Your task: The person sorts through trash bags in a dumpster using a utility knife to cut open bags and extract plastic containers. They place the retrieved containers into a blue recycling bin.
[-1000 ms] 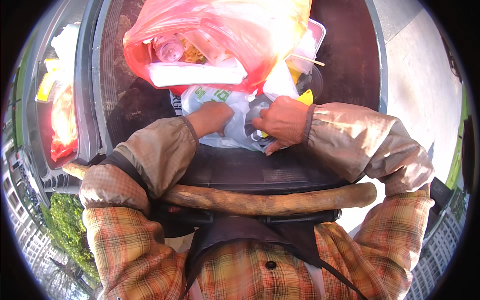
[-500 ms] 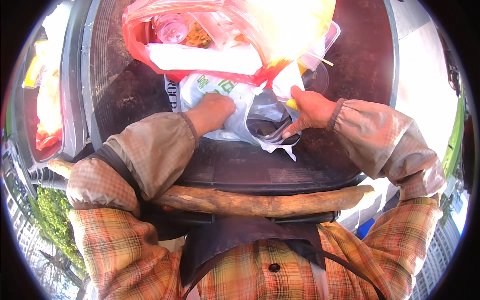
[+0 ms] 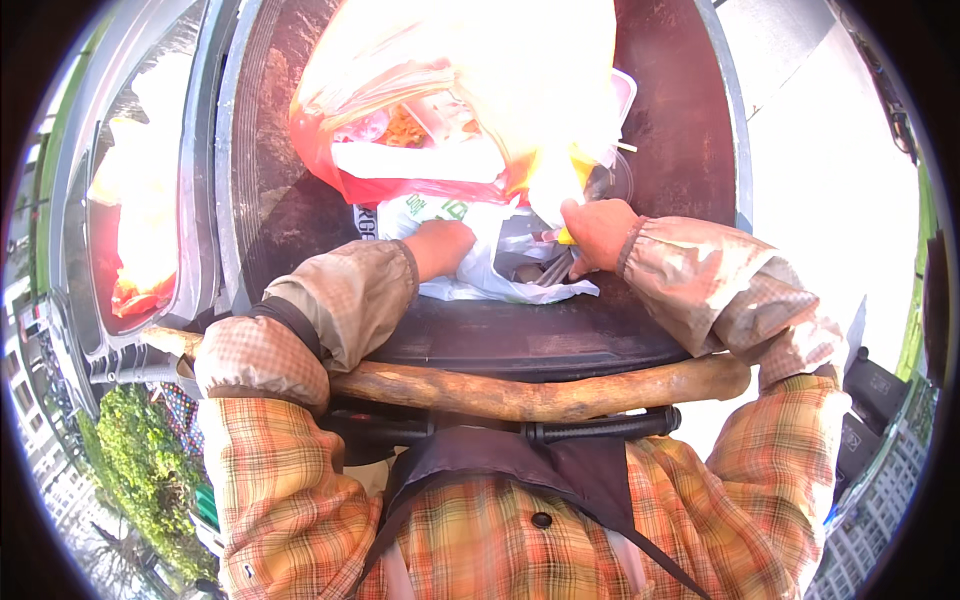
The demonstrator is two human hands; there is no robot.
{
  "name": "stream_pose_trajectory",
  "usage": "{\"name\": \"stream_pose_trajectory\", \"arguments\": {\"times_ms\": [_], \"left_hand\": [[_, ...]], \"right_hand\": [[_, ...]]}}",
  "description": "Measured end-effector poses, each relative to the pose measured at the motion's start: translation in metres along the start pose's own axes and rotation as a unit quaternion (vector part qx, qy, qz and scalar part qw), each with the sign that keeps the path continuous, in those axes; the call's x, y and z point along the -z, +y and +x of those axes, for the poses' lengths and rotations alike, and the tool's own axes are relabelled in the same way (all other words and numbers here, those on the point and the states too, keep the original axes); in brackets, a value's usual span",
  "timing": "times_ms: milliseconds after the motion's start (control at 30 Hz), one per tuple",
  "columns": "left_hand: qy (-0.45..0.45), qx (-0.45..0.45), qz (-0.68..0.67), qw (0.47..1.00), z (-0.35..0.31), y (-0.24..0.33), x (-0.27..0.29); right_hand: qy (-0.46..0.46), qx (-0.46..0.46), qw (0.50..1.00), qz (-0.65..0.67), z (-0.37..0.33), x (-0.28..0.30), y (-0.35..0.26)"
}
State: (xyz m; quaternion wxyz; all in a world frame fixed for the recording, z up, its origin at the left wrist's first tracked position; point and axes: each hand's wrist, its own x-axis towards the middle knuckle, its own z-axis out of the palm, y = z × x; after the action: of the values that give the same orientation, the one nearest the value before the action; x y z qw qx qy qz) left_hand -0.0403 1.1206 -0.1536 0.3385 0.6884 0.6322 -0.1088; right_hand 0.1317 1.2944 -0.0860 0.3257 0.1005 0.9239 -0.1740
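Note:
A white plastic bag (image 3: 480,285) with green print lies on the dark brown bin top (image 3: 560,330), its mouth turned to the right. Bunched in my left hand (image 3: 440,247) is the bag's left side, the fingers closed and partly hidden. My right hand (image 3: 598,235) is closed at the mouth's right edge, gripping the plastic beside a small yellow piece (image 3: 565,237). Inside, near my right fingertips, are dark, shiny plastic pieces (image 3: 555,268), too jumbled to name. Just beyond sits a red plastic bag (image 3: 345,165), open, with food scraps (image 3: 405,128) and clear packaging inside.
A thick wooden stick (image 3: 520,392) crosses in front of me, above a black bar handle (image 3: 610,427). Clear plastic containers (image 3: 615,175) stick out right of the red bag. At the left, another grey-rimmed bin (image 3: 195,200) holds a bright orange-red bag (image 3: 145,280).
My right hand has come in closer to my left and its fingers have curled more. The bag's mouth is narrower and flatter. The whole view has shifted a little.

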Motion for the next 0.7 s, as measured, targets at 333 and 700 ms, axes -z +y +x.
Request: {"name": "stream_pose_trajectory", "arguments": {"times_ms": [333,700], "left_hand": [[0.117,-0.104,-0.151,0.976,-0.080,0.096,0.076],[0.119,-0.074,-0.069,0.988,-0.074,0.101,0.079]], "right_hand": [[-0.005,0.161,0.959,0.233,-0.021,-0.004,-0.004],[-0.025,0.186,0.943,0.273,0.013,0.060,-0.020]]}}
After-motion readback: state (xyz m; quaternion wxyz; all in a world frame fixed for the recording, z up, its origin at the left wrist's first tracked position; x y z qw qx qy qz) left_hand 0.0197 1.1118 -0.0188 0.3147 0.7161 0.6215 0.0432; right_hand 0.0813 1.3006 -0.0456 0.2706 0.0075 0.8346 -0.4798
